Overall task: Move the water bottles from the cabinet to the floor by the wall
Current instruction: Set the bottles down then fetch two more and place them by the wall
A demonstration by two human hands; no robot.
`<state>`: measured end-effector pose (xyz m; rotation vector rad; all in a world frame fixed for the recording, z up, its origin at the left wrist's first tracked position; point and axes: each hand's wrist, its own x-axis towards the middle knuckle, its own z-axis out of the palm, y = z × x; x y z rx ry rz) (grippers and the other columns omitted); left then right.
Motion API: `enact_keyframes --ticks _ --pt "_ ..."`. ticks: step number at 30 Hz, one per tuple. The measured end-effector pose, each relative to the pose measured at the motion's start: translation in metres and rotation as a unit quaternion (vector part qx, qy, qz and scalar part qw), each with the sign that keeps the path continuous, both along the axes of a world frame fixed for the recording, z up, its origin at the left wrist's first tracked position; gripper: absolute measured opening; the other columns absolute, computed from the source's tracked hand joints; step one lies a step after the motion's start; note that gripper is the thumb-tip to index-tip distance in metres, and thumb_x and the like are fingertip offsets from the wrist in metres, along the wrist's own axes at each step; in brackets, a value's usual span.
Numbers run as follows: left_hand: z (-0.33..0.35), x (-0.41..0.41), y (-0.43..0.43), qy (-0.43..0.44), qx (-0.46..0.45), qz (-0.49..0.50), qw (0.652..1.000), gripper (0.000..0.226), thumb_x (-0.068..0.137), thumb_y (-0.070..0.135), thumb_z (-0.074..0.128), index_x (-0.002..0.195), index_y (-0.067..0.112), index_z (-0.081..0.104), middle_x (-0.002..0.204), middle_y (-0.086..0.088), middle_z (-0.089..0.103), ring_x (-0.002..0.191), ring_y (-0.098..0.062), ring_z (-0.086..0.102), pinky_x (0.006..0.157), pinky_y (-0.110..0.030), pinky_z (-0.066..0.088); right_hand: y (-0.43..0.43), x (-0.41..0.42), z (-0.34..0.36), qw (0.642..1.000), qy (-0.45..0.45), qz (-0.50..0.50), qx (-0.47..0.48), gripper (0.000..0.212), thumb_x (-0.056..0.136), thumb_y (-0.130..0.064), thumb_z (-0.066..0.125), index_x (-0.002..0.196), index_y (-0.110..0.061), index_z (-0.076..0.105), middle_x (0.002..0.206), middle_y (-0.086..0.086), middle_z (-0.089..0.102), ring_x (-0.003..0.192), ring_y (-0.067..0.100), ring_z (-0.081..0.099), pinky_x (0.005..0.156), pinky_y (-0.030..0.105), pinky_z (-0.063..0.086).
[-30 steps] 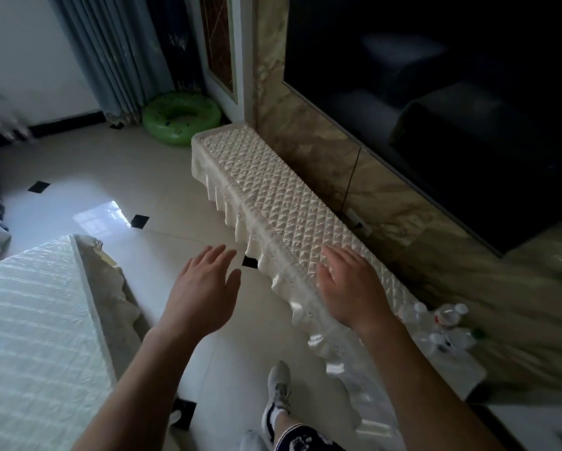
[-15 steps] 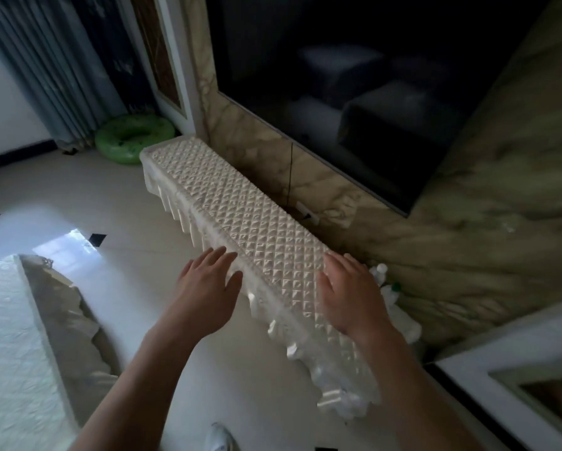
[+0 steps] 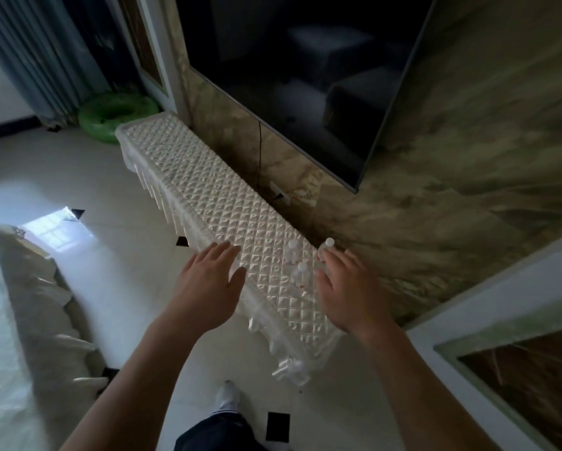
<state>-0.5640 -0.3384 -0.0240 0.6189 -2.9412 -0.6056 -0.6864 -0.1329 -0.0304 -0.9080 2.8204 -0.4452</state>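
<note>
– Where are the bottles?
– Clear plastic water bottles with white caps (image 3: 301, 271) stand at the near end of the long low cabinet under a cream quilted cover (image 3: 208, 196)
– And the hands?
– Left hand (image 3: 208, 288) spread over the cabinet's front edge, holding nothing; right hand (image 3: 348, 288) loose-fingered, empty, just beside the bottles

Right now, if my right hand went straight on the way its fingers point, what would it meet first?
Probably the water bottle nearest the wall, just beyond the fingertips of your right hand; depth is unclear, so they may touch.
</note>
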Motion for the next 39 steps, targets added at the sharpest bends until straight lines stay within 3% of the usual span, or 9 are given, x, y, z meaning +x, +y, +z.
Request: enact_keyframes --ticks 12,19,26,33,39 --pt "-0.036 -0.090 0.040 -0.032 0.015 -0.033 0.999 0.053 0.100 0.041 0.038 0.149 0.022 0.035 0.156 0.000 0.034 0.147 -0.020 0.024 0.120 -0.042 0.022 0.053 -0.075 -0.021 0.996 -0.021 -0.047 0.068 0.052 0.101 -0.038 0.030 0.149 -0.017 0.035 0.156 0.001 0.034 0.146 0.019 0.024 0.120 0.034 0.015" --pt "-0.059 -0.164 0.053 -0.068 0.038 -0.073 0.994 0.054 0.100 0.044 0.033 0.150 0.025 0.031 0.159 0.001 0.029 0.149 -0.019 0.019 0.121 -0.043 0.019 0.070 -0.134 -0.051 0.990 -0.045 -0.084 0.099 0.067 0.092 -0.046 0.014 0.148 -0.017 0.037 0.155 0.001 0.037 0.146 0.021 0.026 0.120 0.038 0.021" --pt "-0.065 -0.209 0.067 -0.086 0.040 -0.068 0.993 0.053 0.101 0.043 0.033 0.150 0.026 0.029 0.159 0.001 0.028 0.149 -0.019 0.019 0.121 -0.044 0.019 0.084 -0.172 -0.064 0.991 -0.074 -0.058 0.092 0.085 0.082 -0.052 -0.003 0.149 -0.016 0.034 0.156 0.001 0.034 0.146 0.019 0.024 0.119 0.033 0.015" --pt "-0.101 -0.232 0.098 -0.130 0.021 -0.006 0.991 0.053 0.101 0.043 0.034 0.151 0.026 0.028 0.159 0.000 0.027 0.149 -0.019 0.018 0.122 -0.042 0.017 0.102 -0.224 -0.106 0.986 -0.131 -0.003 0.100 0.066 0.092 -0.044 0.014 0.151 -0.018 0.030 0.158 0.000 0.031 0.147 0.019 0.020 0.119 0.034 0.015" --pt "-0.145 -0.239 0.113 -0.161 0.063 0.024 0.985 0.051 0.101 0.042 0.031 0.150 0.026 0.031 0.158 0.001 0.029 0.149 -0.019 0.019 0.121 -0.041 0.019 0.112 -0.255 -0.149 0.977 -0.197 0.022 0.078 0.052 0.102 -0.037 0.027 0.150 -0.017 0.031 0.158 0.000 0.030 0.147 0.019 0.020 0.120 0.035 0.017"
